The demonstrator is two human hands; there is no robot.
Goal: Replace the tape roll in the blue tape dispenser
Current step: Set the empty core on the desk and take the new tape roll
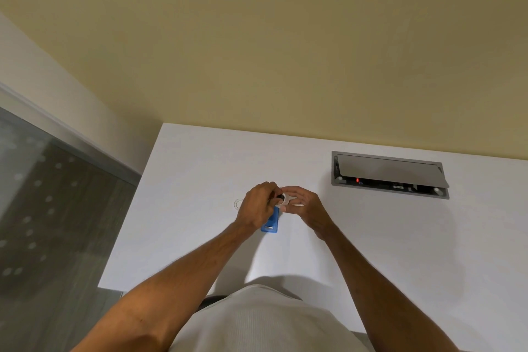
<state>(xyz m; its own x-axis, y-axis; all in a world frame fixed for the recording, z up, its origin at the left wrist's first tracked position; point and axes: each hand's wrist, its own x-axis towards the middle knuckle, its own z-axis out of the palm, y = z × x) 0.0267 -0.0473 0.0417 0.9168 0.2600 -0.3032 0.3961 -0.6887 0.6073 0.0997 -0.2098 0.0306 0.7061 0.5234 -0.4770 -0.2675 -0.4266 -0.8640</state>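
Here, near to far:
Person: stood at the near edge of the white table, in a pale top, both bare forearms reaching out over it.
Blue tape dispenser: lay on the table toward the middle, just under and between the two hands, its near end showing a small metal piece.
Left hand: hovered above the dispenser's far end, fingers curled together and pinching a small dark, round part.
Right hand: sat just beside the left, fingers bent and closed around a white tape roll; how firmly, I could not tell.
Clear ring: lay flat on the table just left of the left hand, partly hidden by it.
Grey cable box: was set into the table near its far right edge, lid tilted open, a red light inside.
Wall: was plain yellow beyond the far edge.
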